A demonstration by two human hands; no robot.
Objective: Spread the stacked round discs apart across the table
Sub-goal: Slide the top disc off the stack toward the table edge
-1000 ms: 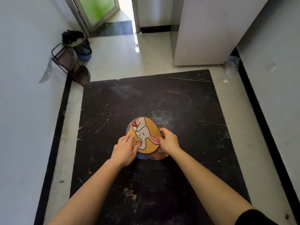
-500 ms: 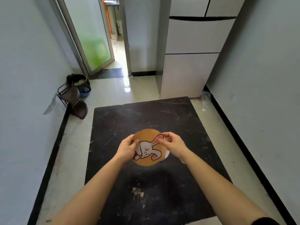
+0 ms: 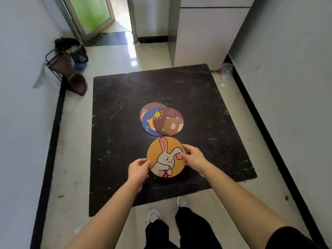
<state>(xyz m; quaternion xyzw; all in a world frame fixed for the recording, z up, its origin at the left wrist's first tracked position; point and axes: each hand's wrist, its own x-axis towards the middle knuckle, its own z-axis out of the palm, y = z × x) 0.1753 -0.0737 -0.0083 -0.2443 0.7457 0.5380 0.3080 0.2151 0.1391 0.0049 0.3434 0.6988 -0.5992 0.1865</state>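
I hold an orange round disc with a white rabbit (image 3: 166, 157) in the air above the near part of the black table (image 3: 122, 133). My left hand (image 3: 138, 170) grips its lower left rim and my right hand (image 3: 195, 159) grips its right rim. Behind it on the table lie three overlapping discs: a brown bear disc (image 3: 169, 124) on top at the right, a blue disc with a sun (image 3: 150, 125) under it, and a brown disc (image 3: 149, 107) at the back left, mostly covered.
A dark wire rack (image 3: 62, 67) and a bag of rubbish (image 3: 75, 51) stand by the left wall. A white cabinet (image 3: 206, 33) stands behind the table at the right. My shoes (image 3: 153, 215) show below the table's near edge.
The rabbit disc came off the pile and rose toward me in both hands, turning upright. The camera pulled back, and the three discs left on the table came into view.
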